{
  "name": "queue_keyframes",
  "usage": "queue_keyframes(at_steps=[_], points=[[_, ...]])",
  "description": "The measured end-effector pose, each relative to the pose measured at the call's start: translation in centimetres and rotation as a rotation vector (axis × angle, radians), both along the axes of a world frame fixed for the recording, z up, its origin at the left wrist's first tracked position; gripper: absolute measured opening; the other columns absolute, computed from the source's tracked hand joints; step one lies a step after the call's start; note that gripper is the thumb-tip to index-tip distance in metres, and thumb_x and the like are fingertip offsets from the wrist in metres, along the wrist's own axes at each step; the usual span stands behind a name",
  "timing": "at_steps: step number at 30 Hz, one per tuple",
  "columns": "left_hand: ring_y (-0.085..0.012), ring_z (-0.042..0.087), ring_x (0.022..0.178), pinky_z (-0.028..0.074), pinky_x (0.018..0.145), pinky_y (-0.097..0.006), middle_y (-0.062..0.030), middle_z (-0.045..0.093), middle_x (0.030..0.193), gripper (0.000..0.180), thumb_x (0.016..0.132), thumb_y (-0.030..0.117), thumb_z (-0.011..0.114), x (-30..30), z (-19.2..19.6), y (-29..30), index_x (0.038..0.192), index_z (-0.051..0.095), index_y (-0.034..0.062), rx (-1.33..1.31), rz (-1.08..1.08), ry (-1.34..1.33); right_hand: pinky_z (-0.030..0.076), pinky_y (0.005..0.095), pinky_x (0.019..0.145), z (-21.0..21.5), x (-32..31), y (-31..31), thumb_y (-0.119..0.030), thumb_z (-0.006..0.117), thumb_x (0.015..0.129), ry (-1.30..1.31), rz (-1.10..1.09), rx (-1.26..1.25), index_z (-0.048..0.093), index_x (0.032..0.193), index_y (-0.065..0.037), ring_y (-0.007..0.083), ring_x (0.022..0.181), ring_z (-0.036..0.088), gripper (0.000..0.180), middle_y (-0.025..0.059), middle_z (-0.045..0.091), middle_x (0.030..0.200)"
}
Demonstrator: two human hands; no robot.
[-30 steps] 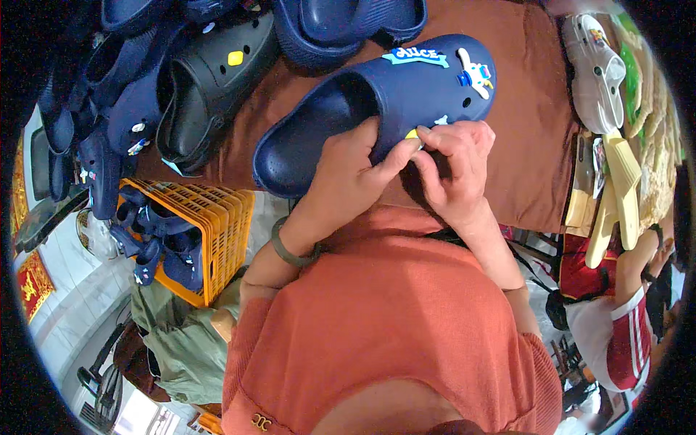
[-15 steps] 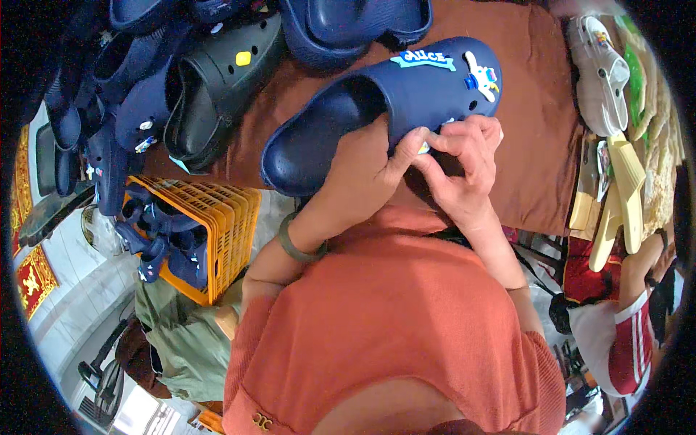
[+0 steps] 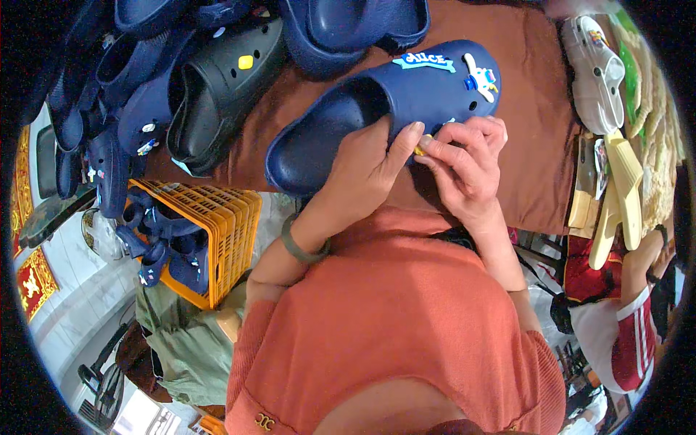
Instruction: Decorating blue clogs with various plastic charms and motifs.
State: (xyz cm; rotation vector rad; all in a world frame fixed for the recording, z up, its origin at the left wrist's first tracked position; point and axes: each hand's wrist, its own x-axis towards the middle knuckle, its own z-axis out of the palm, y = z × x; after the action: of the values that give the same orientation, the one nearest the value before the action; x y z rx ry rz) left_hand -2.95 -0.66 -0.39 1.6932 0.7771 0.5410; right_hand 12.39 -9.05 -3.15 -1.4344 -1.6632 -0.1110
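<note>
A navy blue clog (image 3: 413, 98) lies on the brown cloth (image 3: 533, 159) with its toe toward the upper right. It carries a blue-and-white banner-shaped charm (image 3: 424, 61) and a white character charm (image 3: 479, 76). My left hand (image 3: 359, 174) grips the clog's near side, fingers reaching inside the opening and thumb outside along the edge. Against that same side, my right hand (image 3: 467, 170) pinches a small yellow charm (image 3: 423, 144) between thumb and fingertips, close to my left thumb. How far the charm sits in a hole is hidden by my fingers.
Several navy clogs (image 3: 145, 109) and a black clog (image 3: 217, 101) crowd the left. An orange crate (image 3: 235, 228) of clogs stands below them. At the right are a white clog (image 3: 594, 76), cream slippers (image 3: 620, 188) and another person's arm (image 3: 641, 261).
My right fingers have shifted slightly, and the small charm now shows its yellow side between them. The left hand keeps its grip on the clog, almost unmoved.
</note>
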Motion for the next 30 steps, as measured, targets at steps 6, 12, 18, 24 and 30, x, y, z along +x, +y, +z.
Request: queue_keyframes(at_steps=[6,12,18,24,30], points=[[-0.0383,0.062,0.074,0.047,0.064,-0.042,-0.0224,0.062,0.078,0.039,0.097,0.036,0.045,0.2,0.0,-0.2,0.099,0.058,-0.0015,-0.010,0.051,-0.034,0.033,0.0394,0.081,-0.1,-0.1,-0.2,-0.018,0.078,0.062,0.065,-0.050,-0.021,0.069,0.090,-0.015,0.0219,0.086,0.048,0.030,-0.0013,0.058,0.089],[-0.0382,0.062,0.074,0.046,0.063,-0.041,-0.0226,0.062,0.077,0.040,0.097,0.036,0.046,0.2,-0.4,-0.1,0.098,0.057,-0.0024,0.023,0.051,0.010,0.033,0.0398,0.082,-0.6,-1.2,0.4,-0.025,0.082,0.059,0.095,-0.103,-0.003,0.064,0.085,-0.013,0.0229,0.084,0.050,0.034,0.0018,0.058,0.088],[-0.0363,0.062,0.072,0.046,0.062,-0.039,-0.0217,0.062,0.077,0.041,0.097,0.037,0.047,-0.1,-1.2,-0.2,0.099,0.057,-0.0024,-0.031,0.047,-0.030,0.033,0.0404,0.082,-0.2,-0.9,0.3,-0.028,0.082,0.061,0.191,-0.102,0.039,0.065,0.090,-0.013,0.0236,0.084,0.050,0.037,0.0020,0.058,0.087],[-0.0299,0.061,0.066,0.045,0.060,-0.037,-0.0206,0.060,0.075,0.041,0.096,0.038,0.048,-0.1,-0.3,-0.2,0.097,0.059,-0.0020,-0.062,0.056,-0.068,0.032,0.0412,0.085,-0.7,-0.5,0.0,-0.025,0.078,0.065,-0.015,-0.060,0.026,0.067,0.096,-0.013,0.0219,0.087,0.050,0.035,-0.0002,0.059,0.090],[-0.0297,0.060,0.065,0.045,0.059,-0.037,-0.0199,0.060,0.074,0.039,0.097,0.036,0.048,0.0,0.0,-0.3,0.098,0.059,-0.0015,-0.036,0.069,-0.011,0.031,0.0446,0.090,-0.2,-0.6,-0.8,-0.022,0.075,0.068,-0.155,-0.123,-0.046,0.068,0.095,-0.014,0.0199,0.087,0.051,0.029,-0.0008,0.061,0.096]])
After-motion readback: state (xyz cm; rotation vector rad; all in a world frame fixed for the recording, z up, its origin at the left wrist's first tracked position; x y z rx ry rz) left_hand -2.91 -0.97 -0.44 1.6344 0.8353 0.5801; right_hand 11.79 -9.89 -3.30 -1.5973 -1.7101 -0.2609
